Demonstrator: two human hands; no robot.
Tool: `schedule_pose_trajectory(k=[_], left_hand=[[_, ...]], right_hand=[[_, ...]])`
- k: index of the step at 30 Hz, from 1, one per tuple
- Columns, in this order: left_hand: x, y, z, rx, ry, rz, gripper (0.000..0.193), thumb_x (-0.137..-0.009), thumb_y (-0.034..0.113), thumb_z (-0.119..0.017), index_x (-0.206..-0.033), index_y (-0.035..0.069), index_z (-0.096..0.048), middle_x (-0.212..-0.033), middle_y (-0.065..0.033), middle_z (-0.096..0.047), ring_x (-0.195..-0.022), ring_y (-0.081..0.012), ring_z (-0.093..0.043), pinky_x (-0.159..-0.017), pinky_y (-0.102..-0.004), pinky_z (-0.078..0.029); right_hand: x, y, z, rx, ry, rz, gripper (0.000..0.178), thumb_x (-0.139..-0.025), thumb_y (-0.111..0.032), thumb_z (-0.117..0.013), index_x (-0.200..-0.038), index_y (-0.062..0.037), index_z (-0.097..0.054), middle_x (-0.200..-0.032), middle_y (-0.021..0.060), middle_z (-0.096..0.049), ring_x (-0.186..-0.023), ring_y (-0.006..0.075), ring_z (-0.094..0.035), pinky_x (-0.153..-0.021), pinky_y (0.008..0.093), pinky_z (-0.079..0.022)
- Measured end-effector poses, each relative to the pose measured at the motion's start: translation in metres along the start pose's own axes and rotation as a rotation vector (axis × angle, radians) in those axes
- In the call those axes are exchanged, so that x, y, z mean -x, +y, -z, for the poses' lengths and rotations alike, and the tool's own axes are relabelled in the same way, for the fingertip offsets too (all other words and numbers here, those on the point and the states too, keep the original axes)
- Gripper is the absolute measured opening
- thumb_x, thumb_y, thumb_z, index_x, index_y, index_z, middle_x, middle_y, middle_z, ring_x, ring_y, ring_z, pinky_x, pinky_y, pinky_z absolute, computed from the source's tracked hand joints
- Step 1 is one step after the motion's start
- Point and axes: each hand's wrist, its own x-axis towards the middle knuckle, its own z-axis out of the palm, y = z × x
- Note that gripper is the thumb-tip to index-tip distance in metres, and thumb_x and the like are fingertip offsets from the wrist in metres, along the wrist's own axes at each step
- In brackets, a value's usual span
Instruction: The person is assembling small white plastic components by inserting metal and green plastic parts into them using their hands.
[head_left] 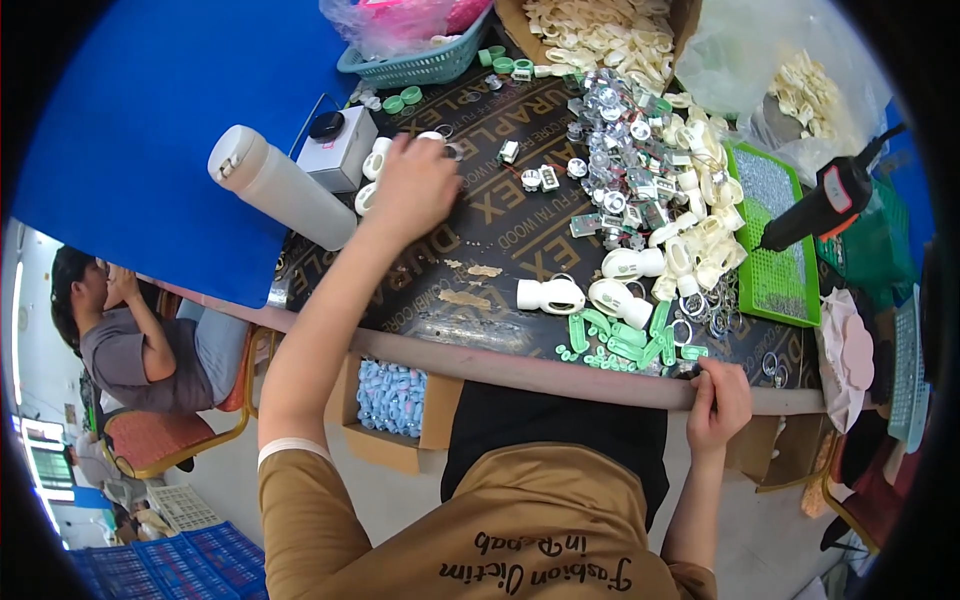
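My left hand [418,190] reaches far across the dark table, its fingers curled down over a white plastic housing [432,135] with a metal ring. Beside it lie more white housings [377,160]. At the table's front edge my right hand [718,402] is closed, thumb and forefinger together; what they pinch is too small to name. Just left of it are light-green plastic pieces [628,343], and behind them several cream housings [550,294]. Split metal rings [722,315] lie nearby. A heap of clear and circuit-board light modules [615,150] stretches toward the back.
A white bottle [285,190] and small white box [340,150] stand at the left. A green tray [775,240] with small metal parts and a black tool [825,200] is at the right. Behind are a blue basket [420,62] and a carton [515,20]. A person [150,330] sits left.
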Motion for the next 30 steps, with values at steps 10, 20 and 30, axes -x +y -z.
schedule_pose_trajectory(k=[10,20,30], left_hand=[[0.046,0.134,0.066,0.643,-0.188,-0.176,0.055,-0.074,0.007,-0.060,-0.126,0.004,-0.042,-0.112,-0.0166,-0.051,-0.103,-0.0328,-0.049,-0.090,-0.0404,-0.039],[0.069,0.016,0.053,0.138,0.069,0.455,0.046,-0.084,0.005,-0.052,-0.129,0.004,-0.041,-0.114,-0.0198,-0.053,-0.100,-0.0364,-0.051,-0.086,-0.0429,-0.040],[0.075,0.045,0.021,0.203,-0.034,0.337,0.043,-0.085,0.021,-0.057,-0.125,0.007,-0.049,-0.136,-0.0202,-0.035,-0.126,-0.0402,-0.029,-0.104,-0.0449,-0.023]], right_hand=[[0.003,0.003,0.000,0.002,0.026,-0.003,0.016,-0.073,0.006,-0.057,-0.086,0.0007,-0.063,-0.063,0.0077,-0.058,-0.058,0.0231,-0.056,-0.053,0.0306,-0.043],[-0.001,-0.001,0.003,-0.012,0.011,-0.043,0.019,-0.071,0.007,-0.058,-0.087,-0.0006,-0.063,-0.064,0.0081,-0.057,-0.060,0.0239,-0.055,-0.055,0.0310,-0.042],[-0.065,-0.035,-0.034,0.125,-0.360,0.075,0.031,-0.071,-0.007,-0.064,-0.101,-0.0050,-0.054,-0.084,0.0087,-0.058,-0.084,0.0264,-0.052,-0.075,0.0377,-0.040]])
